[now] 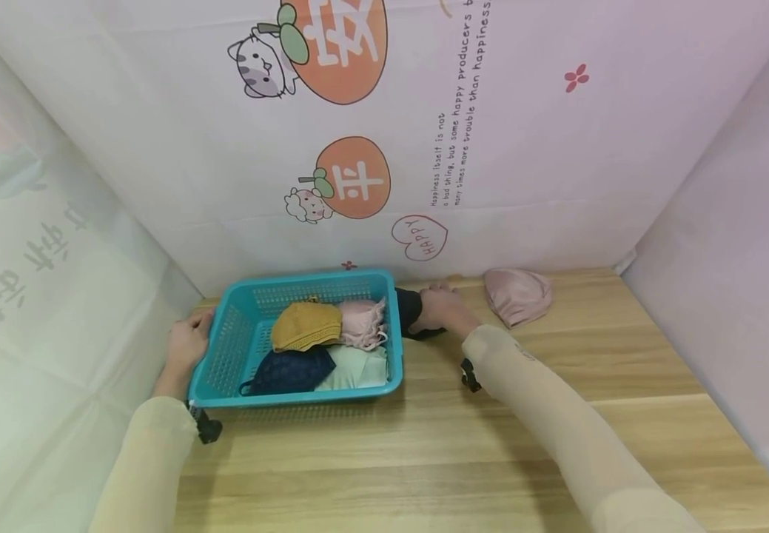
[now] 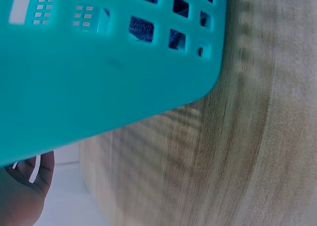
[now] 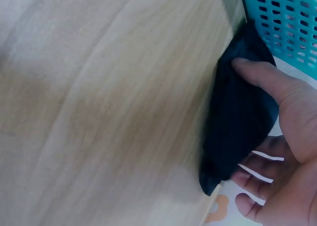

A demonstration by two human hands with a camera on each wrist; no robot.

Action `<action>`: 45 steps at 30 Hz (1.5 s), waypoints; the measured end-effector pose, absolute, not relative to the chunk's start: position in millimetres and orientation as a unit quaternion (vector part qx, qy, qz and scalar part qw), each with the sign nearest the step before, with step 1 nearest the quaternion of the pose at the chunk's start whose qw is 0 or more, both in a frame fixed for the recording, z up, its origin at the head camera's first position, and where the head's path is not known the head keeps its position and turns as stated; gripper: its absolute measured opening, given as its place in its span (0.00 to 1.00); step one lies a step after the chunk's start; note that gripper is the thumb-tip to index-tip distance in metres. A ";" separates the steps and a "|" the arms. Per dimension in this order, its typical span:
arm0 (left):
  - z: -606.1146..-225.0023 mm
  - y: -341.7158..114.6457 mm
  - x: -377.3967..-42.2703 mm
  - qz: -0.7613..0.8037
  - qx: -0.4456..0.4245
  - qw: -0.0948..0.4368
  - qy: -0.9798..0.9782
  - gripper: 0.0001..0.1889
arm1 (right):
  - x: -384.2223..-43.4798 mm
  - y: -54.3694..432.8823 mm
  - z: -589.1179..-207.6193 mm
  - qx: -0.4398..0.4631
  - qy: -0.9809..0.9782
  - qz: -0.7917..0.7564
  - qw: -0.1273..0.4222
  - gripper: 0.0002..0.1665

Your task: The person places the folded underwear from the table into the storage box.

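My left hand (image 1: 187,342) grips the left rim of a turquoise plastic basket (image 1: 391,374); its curled fingers (image 2: 45,171) show beside the rim in the left wrist view. My right hand (image 1: 442,307) holds a black folded cloth piece (image 3: 242,107) just outside the basket's right wall. In the right wrist view its thumb lies across the near face, the other fingers behind. Inside the basket lie a mustard-yellow cloth piece (image 1: 307,326), a pink ruffled one (image 1: 360,323), a navy one (image 1: 293,370) and a pale green one (image 1: 356,368).
A pink, satiny, cup-shaped cloth piece (image 1: 519,296) lies on the wooden table (image 1: 424,459), right of my right hand. White printed cloth (image 1: 524,148) hangs close behind the basket, and pale panels (image 1: 744,244) stand at both sides.
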State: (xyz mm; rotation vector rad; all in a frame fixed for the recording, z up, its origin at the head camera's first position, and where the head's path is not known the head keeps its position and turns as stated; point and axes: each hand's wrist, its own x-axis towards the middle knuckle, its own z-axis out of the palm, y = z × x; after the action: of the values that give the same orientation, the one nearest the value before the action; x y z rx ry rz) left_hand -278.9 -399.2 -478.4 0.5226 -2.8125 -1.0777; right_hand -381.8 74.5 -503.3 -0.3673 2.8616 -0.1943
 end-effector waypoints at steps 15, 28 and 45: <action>-476.2 -400.9 -280.4 -0.355 0.167 0.042 -0.919 0.31 | -377.7 93.9 -505.4 -0.124 0.985 -0.082 0.088 0.38; -478.9 -400.7 -279.9 -0.354 0.170 0.040 -0.919 0.32 | -366.7 119.7 -503.3 -0.138 0.984 -0.096 0.057 0.32; -475.9 -397.5 -277.4 -0.353 0.174 0.032 -0.919 0.32 | -340.1 157.5 -478.5 -0.136 0.977 -0.166 0.001 0.22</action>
State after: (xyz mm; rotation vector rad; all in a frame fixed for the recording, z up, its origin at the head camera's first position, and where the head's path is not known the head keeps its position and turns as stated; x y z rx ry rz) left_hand -277.4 -397.5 -475.9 0.5343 -2.8283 -1.0878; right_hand -340.1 157.5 -478.5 -0.4275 3.0656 -0.5223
